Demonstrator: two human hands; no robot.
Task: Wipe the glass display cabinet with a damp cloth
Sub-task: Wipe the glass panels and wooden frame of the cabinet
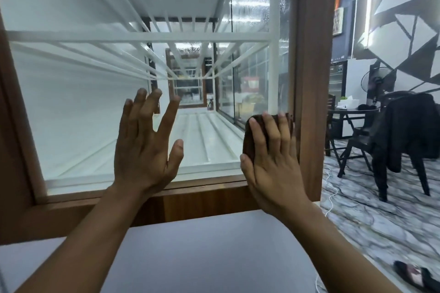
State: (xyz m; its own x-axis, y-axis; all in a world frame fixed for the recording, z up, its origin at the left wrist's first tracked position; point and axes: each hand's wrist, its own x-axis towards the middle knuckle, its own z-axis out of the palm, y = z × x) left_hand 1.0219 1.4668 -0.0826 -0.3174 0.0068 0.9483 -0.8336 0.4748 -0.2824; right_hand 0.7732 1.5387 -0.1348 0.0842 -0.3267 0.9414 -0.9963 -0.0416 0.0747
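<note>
The glass display cabinet (71,107) fills the left and middle of the head view, with a brown wooden frame (309,78) and white shelves inside. My right hand (271,157) lies flat with fingers spread, pressing a dark brown cloth (248,135) against the glass at the pane's lower right corner, beside the frame's right post. My left hand (145,143) is raised in front of the middle of the pane with fingers apart and holds nothing; whether it touches the glass is unclear.
To the right of the cabinet stand a black chair (404,131) draped with a dark garment, a small black table (352,112) and a fan (376,78). A white cable (331,192) and a sandal (414,276) lie on the marbled floor.
</note>
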